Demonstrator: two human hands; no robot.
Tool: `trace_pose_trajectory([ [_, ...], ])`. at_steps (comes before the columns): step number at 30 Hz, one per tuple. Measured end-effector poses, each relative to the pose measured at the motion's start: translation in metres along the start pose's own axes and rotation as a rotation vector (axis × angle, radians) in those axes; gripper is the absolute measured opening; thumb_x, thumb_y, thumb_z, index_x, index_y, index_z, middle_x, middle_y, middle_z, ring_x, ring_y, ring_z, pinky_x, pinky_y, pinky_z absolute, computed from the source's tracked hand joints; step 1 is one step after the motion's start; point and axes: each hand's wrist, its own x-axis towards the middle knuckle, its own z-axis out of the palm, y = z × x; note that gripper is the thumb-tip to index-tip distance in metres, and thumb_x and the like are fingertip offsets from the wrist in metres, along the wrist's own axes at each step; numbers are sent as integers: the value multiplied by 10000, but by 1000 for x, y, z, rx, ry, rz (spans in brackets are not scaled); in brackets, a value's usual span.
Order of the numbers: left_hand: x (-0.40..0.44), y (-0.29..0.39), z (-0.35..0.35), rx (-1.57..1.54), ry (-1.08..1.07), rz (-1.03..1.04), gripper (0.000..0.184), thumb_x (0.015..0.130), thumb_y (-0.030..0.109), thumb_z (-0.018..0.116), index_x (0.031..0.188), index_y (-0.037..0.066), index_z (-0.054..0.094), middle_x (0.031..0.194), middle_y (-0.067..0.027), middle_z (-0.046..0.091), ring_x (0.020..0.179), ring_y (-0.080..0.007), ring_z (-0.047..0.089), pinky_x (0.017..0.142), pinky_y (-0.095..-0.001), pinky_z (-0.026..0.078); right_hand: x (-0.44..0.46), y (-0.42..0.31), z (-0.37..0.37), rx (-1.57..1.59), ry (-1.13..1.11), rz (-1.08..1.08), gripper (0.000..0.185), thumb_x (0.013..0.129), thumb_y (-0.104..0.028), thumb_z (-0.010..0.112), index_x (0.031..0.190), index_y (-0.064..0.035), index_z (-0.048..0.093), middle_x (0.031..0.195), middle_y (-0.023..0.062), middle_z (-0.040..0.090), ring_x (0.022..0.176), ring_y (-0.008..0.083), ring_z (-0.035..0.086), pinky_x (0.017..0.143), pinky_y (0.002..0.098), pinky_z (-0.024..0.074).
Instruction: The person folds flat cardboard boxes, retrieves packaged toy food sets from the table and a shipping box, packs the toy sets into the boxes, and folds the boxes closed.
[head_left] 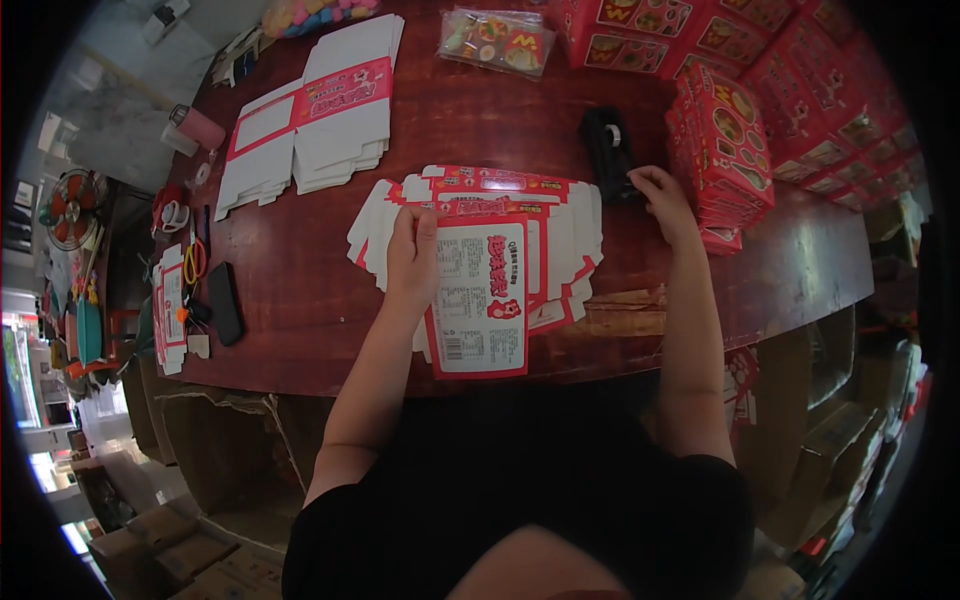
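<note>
My left hand [412,255] grips a flat red-and-white printed carton [485,295] by its upper left edge, thumb on top. Beneath that carton lies a fanned stack of similar flat cartons [575,235]. My right hand [662,200] is at the near end of a black tape dispenser [606,165], its thumb and forefinger pinched together. Whether a strip of tape is between those fingertips is too small to tell. The roll of tape [614,134] shows on the dispenser's far part.
Finished-looking red boxes [720,150] are piled at the right. More flat cartons [340,110] lie at the back left. Yellow-handled scissors [194,258] and a black phone-like object [225,303] rest on the left. A clear packet [495,42] lies at the back. Open cardboard boxes [240,450] stand below the table.
</note>
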Motion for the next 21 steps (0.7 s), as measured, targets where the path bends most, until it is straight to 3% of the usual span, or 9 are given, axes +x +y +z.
trace_pose_trajectory([
  [5,0,0,1,4,-18,13,314,976,324,408,924,28,498,830,-32,522,775,-98,457,721,-237,387,-4,-4,4,69,4,-7,181,829,-228,640,947,-93,622,817,-50,556,659,22,410,550,186,293],
  [8,0,2,2,2,-6,24,314,977,323,405,925,29,502,843,-30,526,783,-97,459,729,-235,386,11,23,3,192,28,-131,150,827,-173,648,930,-67,618,816,-37,555,666,37,434,577,187,327],
  [11,-2,0,1,-43,-6,-14,315,977,326,405,925,32,504,850,-28,527,789,-94,461,731,-233,386,6,32,27,295,341,-384,113,827,-112,642,901,-34,608,838,-12,555,720,55,479,637,193,381],
  [14,-3,1,-1,-57,-21,-70,313,977,328,406,926,35,502,848,-27,525,791,-90,461,730,-232,387,-3,33,38,528,369,-442,106,849,-103,615,909,-19,592,866,13,557,780,87,521,732,222,442],
  [17,-2,-2,0,-62,-26,-83,307,976,325,408,932,37,504,839,-24,524,783,-90,462,725,-231,388,-6,42,40,847,322,-189,113,863,-95,593,934,-9,575,894,34,566,819,114,548,777,257,477],
  [21,-1,0,2,-56,-26,-55,297,975,313,413,928,33,503,832,-21,530,779,-96,472,719,-235,392,-21,53,47,758,239,-84,120,868,-78,574,954,4,561,907,60,578,850,139,568,776,287,497],
])
